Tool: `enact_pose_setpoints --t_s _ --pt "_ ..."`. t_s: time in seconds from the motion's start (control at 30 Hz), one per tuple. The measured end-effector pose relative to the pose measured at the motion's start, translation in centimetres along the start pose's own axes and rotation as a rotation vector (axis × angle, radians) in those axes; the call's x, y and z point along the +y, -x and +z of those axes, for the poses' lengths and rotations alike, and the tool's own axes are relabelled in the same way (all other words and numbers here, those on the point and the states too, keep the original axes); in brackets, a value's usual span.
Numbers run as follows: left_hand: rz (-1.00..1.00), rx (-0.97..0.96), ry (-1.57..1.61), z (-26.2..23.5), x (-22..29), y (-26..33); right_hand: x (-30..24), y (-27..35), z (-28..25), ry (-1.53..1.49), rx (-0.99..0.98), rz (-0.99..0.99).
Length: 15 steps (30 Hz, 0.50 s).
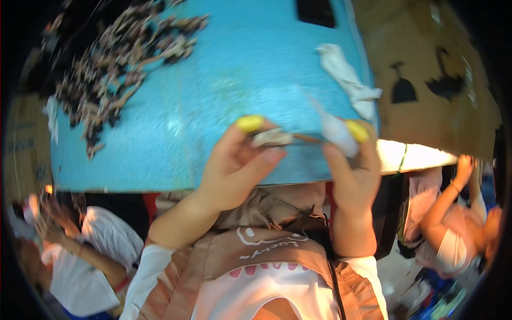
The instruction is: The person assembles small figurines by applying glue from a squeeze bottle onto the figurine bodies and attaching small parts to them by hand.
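My left hand [229,170] is closed, pinching a small pale and dark piece [272,138] between thumb and fingers. A thin brown part [305,138] sticks out of that piece toward my right hand. My right hand [354,170] is wrapped round a small white squeeze bottle [339,136] with a thin pointed tip, tilted up and to the left. Whether the brown part touches the bottle or my right fingers, I cannot tell; motion blurs it. A yellow finger cover [249,124] is on a left finger, and another yellow cover [357,130] on a right finger.
A heap of small dark and beige pieces [122,64] lies at the far left of the blue tabletop [213,90]. Crumpled white tissue [344,80] and a dark flat object [316,12] lie right. Cardboard [416,32] borders the table. People sit left [90,256] and right [453,229].
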State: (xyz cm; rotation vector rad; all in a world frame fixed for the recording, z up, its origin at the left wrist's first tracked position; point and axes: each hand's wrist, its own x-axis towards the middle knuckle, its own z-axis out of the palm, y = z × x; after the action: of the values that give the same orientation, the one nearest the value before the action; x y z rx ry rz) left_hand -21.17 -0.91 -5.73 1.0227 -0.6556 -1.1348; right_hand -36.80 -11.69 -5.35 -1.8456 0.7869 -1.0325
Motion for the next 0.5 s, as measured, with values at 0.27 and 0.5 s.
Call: enact_pose_setpoints --t_s 0.27,0.5 --pt "0.038 -0.017 -0.085 -0.2 -0.4 0.0 0.4 -1.0 0.0 0.506 0.061 -0.187" --pt "0.082 0.034 -0.048 -0.5 -0.4 -0.2 -0.3 0.0 -5.2 0.34 0.518 -0.471"
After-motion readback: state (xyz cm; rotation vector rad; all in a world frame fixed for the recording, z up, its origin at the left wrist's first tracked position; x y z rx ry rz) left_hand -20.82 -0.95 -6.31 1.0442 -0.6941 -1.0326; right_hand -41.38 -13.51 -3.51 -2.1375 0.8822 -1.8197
